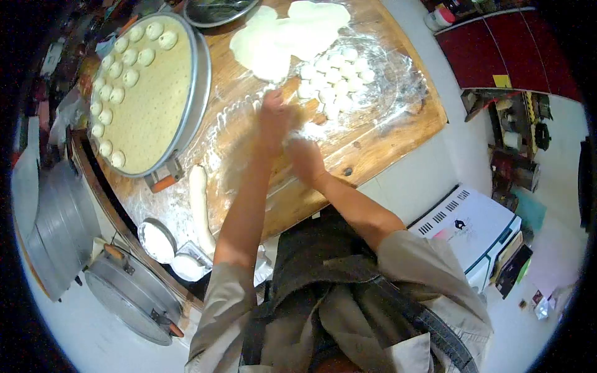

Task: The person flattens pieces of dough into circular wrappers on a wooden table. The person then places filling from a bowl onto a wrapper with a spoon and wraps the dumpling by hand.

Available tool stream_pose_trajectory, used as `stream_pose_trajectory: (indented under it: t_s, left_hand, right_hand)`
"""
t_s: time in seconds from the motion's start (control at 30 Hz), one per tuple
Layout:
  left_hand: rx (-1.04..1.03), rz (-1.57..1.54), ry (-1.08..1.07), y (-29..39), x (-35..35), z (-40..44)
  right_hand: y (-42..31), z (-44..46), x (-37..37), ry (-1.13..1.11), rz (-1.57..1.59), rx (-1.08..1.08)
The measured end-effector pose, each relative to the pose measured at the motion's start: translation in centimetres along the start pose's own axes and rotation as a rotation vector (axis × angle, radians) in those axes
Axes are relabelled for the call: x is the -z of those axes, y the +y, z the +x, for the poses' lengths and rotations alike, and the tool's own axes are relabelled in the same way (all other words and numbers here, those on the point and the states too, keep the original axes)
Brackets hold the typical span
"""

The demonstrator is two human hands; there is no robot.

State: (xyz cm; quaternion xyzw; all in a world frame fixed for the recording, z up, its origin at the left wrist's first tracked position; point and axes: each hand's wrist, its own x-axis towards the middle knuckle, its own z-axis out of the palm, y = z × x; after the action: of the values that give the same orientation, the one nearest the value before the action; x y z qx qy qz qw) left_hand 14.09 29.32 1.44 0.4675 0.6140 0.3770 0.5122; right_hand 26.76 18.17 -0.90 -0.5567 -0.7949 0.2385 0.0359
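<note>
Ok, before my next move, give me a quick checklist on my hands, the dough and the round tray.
1. Hands free: cannot tell; left hand and right hand are both blurred.
2. Dough pieces near: ok, clustered just beyond the hands.
3. Surface dusted: ok, white powder spreads around the pieces on the wooden table.
4. Dough roll clear of the hands: ok, it lies apart, toward the table's lower left.
5. Round tray filled: not ok, buns line only its left and upper part.
</note>
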Motion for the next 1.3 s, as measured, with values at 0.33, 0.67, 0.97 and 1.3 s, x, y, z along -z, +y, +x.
stream_pose_trajectory:
  t_s: [0.33, 0.67, 0.97, 1.3]
  left_hand:
    - [-0.248, 0.821, -0.041, 1.0, -4.2, 0.9]
    - [-0.408, 1.055, 0.139, -1.4, 3.1, -6.0]
    - [-0.500, 1.003, 0.082, -6.3, 4.4, -2.7]
    - [-0.186, 0.706, -0.041, -4.8, 5.4, -9.8]
  right_hand:
    - [2.0, -0.4, -2.7, 0.141, -0.041, 0.236]
    - [2.8, -0.8, -4.3, 0.071, 0.005, 0.216]
    - [1.3, -0.2, 1.1, 0.107, -0.008, 0.222]
    - [-1.7, 8.3, 2.2, 0.205, 0.028, 0.153]
